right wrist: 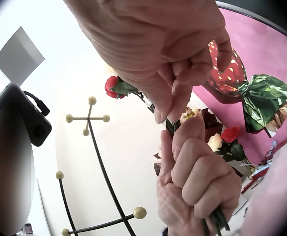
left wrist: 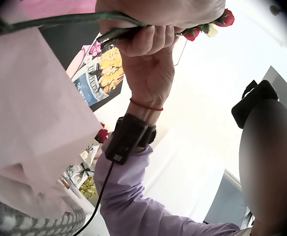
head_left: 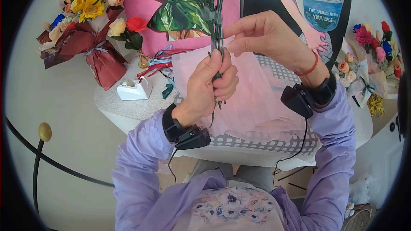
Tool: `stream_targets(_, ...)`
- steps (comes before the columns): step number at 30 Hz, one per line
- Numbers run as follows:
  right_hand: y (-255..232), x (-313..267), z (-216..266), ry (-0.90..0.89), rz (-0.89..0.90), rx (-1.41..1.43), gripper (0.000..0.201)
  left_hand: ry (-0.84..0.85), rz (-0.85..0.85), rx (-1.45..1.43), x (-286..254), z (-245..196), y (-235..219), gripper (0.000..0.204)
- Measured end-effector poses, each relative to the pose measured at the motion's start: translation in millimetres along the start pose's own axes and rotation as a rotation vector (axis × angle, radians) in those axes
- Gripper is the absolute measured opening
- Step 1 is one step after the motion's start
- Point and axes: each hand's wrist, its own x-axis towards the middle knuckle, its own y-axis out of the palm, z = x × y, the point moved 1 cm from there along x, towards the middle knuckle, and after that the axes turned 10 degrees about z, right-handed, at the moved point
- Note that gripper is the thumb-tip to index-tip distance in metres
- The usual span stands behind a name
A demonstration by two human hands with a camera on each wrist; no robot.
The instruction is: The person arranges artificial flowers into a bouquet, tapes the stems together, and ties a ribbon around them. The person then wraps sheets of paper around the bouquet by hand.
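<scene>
My left hand [head_left: 212, 79] grips a bundle of green flower stems [head_left: 215, 45], fingers and thumb curled round them, with cut ends poking out below the fist. Shiny clear tape [head_left: 211, 16] wraps the stems above it. My right hand [head_left: 269, 40] is beside the stems, thumb and forefinger pinching at the tape; the pinched bit is mostly hidden by the fingertips. Red rose heads [left wrist: 225, 18] top the bundle in the left wrist view, and one red rose [right wrist: 113, 87] shows in the right wrist view. Under both hands lies pink wrapping paper [head_left: 252, 102].
A white tape dispenser [head_left: 135, 89] stands on the table's left, near red and blue ribbons [head_left: 160, 62]. A wrapped bouquet [head_left: 92, 42] lies at the left, with more bouquets [head_left: 368, 66] at the right. A strawberry-candy picture [head_left: 180, 13] is at the back.
</scene>
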Motion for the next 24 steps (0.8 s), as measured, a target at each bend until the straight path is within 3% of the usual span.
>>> stream_targets(6, -3.2, 1.5, -1.0, -0.011, 0.029, 0.006, 0.02, -0.008, 0.155, -0.037, 1.8, 1.2, -4.8, 0.038)
stream_targets(12, -2.4, 1.5, 5.4, -0.072, 0.021, -0.241, 0.015, -0.052, 0.194, -0.001, 0.9, -0.7, -13.3, 0.038)
stream_targets(17, -4.3, 5.5, 2.4, -0.276, -0.1, -0.689, 0.02, -0.079, 0.206, 0.032, 2.0, -5.1, -18.7, 0.04)
stream_targets(20, -6.4, 9.7, -3.9, -0.39, -0.12, -0.637, 0.018, -0.086, 0.261, 0.038, 4.5, -8.9, -20.2, 0.04)
stream_targets(24, -6.1, 13.0, -18.7, -0.269, 0.034, -0.169, 0.014, -0.127, 0.3, 0.021, 9.4, -11.4, -21.8, 0.041)
